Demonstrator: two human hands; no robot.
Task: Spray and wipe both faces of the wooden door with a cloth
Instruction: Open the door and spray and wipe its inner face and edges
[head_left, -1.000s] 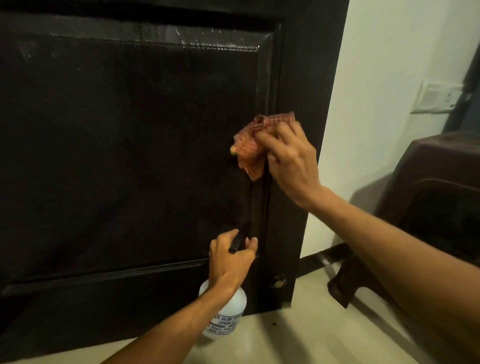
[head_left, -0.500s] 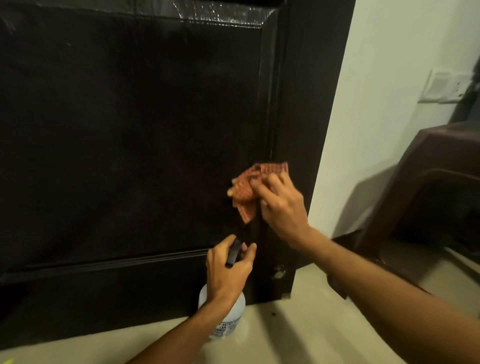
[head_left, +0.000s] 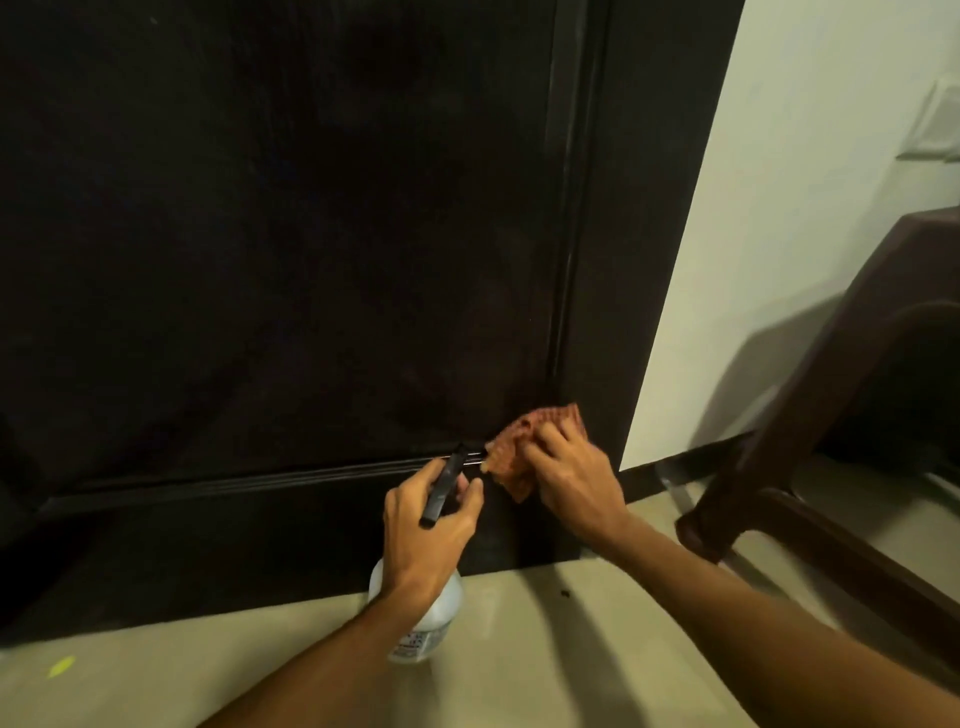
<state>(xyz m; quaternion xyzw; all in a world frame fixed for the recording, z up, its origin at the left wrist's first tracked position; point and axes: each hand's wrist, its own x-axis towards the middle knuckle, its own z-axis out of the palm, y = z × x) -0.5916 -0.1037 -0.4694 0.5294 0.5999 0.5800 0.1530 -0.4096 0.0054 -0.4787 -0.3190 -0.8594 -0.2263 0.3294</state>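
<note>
— Lowered since last entry: cloth (head_left: 524, 449), from mid-height to bottom panel corner of door (head_left: 311, 260), bunched, gripped under curled fingers of right hand (head_left: 571, 486).
— Obscured?
— Body of spray bottle (head_left: 428, 621), mostly behind left hand (head_left: 423, 535); fingers wrapped round black nozzle, just left of cloth. Label unreadable. Position unchanged.

My right grip (head_left: 571, 480) holds the checked cloth (head_left: 511, 465) against the dark door's (head_left: 260, 260) lower panel corner. Just beside it, my left grip (head_left: 426, 530) clasps the spray bottle (head_left: 441, 616).
</note>
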